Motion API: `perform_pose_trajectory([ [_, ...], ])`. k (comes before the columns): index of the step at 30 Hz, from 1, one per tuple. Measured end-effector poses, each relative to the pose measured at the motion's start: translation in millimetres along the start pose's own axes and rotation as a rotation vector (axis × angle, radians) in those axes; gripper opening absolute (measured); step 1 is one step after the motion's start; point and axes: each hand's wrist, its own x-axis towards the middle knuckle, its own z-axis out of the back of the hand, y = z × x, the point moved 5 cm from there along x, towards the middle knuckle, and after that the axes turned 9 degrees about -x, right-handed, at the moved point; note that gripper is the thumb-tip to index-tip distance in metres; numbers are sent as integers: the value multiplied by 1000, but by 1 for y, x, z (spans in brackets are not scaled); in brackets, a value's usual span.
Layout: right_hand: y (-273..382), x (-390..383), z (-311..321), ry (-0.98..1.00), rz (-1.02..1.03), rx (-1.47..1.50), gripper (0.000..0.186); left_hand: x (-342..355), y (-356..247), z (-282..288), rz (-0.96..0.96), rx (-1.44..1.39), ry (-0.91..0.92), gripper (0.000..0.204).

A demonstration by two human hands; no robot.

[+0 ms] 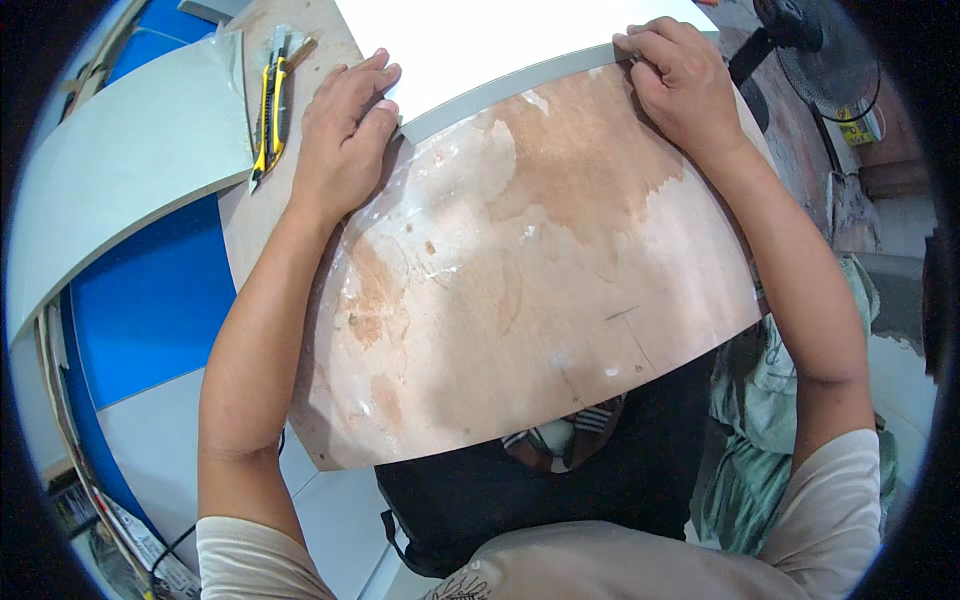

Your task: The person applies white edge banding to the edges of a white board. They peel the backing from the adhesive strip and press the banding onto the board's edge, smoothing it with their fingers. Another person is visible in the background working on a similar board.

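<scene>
A white board point(500, 45) with a grey edge lies at the far side of a stained wooden tabletop point(560, 270). At the board's near left corner is my left hand point(350, 130), its fingers bent against the left edge and the thumb by the corner. My right hand point(685, 90) is curled on the board's near right edge, fingertips on top. Both hands grip the board, though the undersides of the fingers are hidden. Just left of my left hand, a yellow and black utility knife point(268, 115) rests on the tabletop with its blade tip toward me.
A pale curved-looking panel point(130, 160) stretches along the left, over a blue surface point(150, 290). At the far right stands a black fan point(825, 60). Green and grey cloth point(750, 450) hangs at the lower right, beside my dark-clothed lap point(640, 450).
</scene>
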Motion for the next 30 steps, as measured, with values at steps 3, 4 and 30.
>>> perform_pose_trajectory([
  [3, -4, -3, -2, 9, -5, -38, 23, -4, -14, 6, -100, 43, -21, 40],
  [4, -5, -3, -3, 15, -13, -56, 23, -6, -24, 6, -147, 101, -31, 40],
  [30, -4, -5, 1, 51, -110, -16, 17, -20, -48, -6, -130, 162, -141, 14],
])
